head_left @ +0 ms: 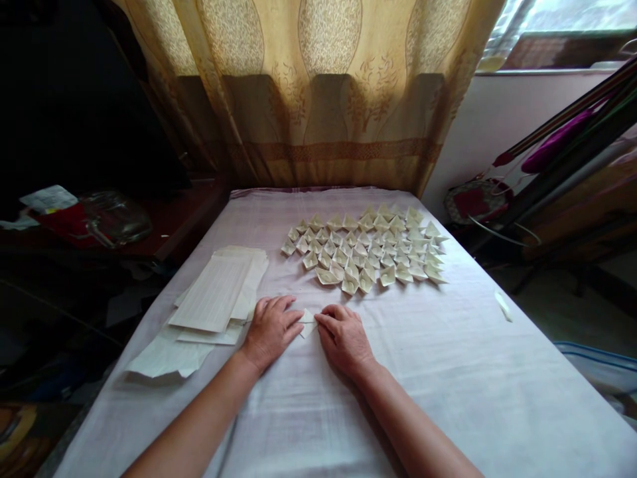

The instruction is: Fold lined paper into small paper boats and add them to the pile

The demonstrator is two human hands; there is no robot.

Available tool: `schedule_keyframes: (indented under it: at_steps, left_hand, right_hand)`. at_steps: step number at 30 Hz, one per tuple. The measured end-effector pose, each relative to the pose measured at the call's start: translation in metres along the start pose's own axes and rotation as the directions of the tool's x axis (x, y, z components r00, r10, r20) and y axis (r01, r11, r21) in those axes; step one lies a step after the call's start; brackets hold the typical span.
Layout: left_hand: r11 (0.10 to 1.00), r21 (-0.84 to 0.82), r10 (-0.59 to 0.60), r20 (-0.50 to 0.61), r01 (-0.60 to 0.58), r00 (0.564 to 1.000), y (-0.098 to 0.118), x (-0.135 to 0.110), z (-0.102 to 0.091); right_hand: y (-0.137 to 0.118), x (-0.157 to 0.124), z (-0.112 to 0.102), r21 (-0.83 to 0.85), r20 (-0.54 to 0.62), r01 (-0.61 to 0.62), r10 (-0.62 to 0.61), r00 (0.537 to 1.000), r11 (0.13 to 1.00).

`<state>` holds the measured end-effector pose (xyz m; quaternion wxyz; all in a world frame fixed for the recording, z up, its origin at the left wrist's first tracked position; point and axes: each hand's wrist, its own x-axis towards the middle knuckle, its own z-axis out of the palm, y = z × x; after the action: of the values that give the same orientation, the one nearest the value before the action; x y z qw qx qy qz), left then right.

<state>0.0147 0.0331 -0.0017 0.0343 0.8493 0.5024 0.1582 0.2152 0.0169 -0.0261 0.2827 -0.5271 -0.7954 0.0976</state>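
A small cream folded paper piece [307, 323] lies on the white cloth-covered table [448, 372], pressed between both hands. My left hand [271, 328] rests palm down with its fingers curled onto the piece's left side. My right hand [343, 337] pinches the piece's right edge with closed fingertips. Just beyond the hands, several finished folded paper shapes [365, 249] lie packed in rows. To the left of my left hand sits a stack of flat cream paper sheets [216, 292].
A patterned gold curtain [323, 93] hangs behind the table. A dark side table at left holds a glass jar [117, 219] and clutter. A stray paper scrap [503, 307] lies near the table's right edge. Rods and a purple object lean at right.
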Motion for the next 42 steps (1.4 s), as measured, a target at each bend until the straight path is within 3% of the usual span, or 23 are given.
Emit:
schedule_keyframes:
  at_steps: [3,8,17,23,26,31,36,42]
  left_hand:
    - [0.988,0.078,0.122,0.105,-0.130,0.987,0.002,0.010,-0.009]
    - [0.973,0.114,0.173,0.205,-0.199,0.963,0.004,0.025,-0.018]
    - [0.972,0.070,0.181,0.372,-0.222,0.910,0.003,0.048,-0.028]
    - [0.971,-0.064,0.231,0.483,-0.229,0.845,0.001,0.076,-0.031]
    - [0.973,-0.137,0.230,0.503,-0.186,0.833,0.000,0.086,-0.026]
    - [0.962,-0.270,0.174,0.500,-0.038,0.849,-0.012,0.085,-0.022]
    - [0.867,-0.480,0.086,0.407,0.133,0.910,-0.023,0.066,-0.022]
    - [0.715,-0.670,-0.072,0.215,0.200,0.974,0.001,0.028,0.004]
  right_hand:
    - [0.002,-0.005,-0.001,0.037,-0.030,-0.018,0.019,0.999,0.999]
    - [0.000,-0.004,-0.001,0.092,-0.042,-0.031,0.035,0.998,0.995]
    - [0.002,-0.003,-0.003,0.119,0.002,-0.050,0.050,0.999,0.992]
    - [0.002,-0.004,-0.005,0.123,-0.013,-0.043,0.045,0.999,0.991]
    - [0.003,-0.004,-0.004,0.147,-0.035,-0.038,0.044,0.998,0.988]
    - [0.008,-0.006,0.003,0.181,-0.110,-0.052,0.073,0.991,0.982]
    - [0.010,-0.006,0.006,0.325,-0.112,-0.145,0.190,0.975,0.934]
    - [-0.004,-0.003,0.002,0.465,-0.089,-0.207,0.278,0.957,0.861]
